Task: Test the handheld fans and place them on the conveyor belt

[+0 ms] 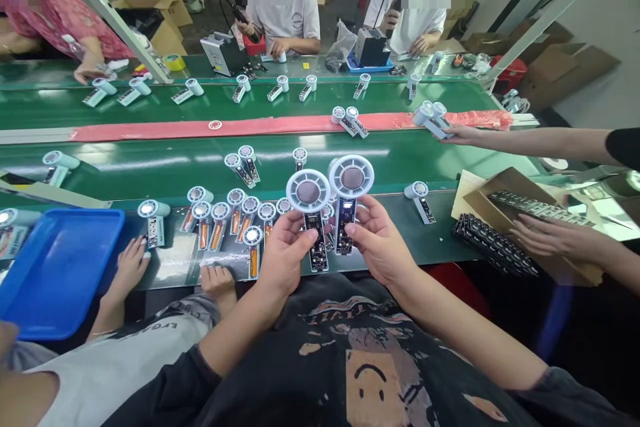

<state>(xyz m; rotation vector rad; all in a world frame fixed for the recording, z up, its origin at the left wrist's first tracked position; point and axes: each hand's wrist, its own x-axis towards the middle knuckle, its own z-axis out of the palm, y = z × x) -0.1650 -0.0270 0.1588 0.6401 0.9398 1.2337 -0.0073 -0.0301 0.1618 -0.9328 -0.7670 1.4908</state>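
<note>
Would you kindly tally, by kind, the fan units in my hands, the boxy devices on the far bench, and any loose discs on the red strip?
Held fan units: 2
Boxy devices: 2
Loose disc: 1
Total: 5

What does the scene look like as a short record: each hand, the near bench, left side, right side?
Left hand: holds a small fan, circuit board exposed
Right hand: holds a second fan, board exposed
Near bench: more fans, several with orange parts showing
Left side: blue tray
Right side: cardboard box, black panels, another person's hand
</note>
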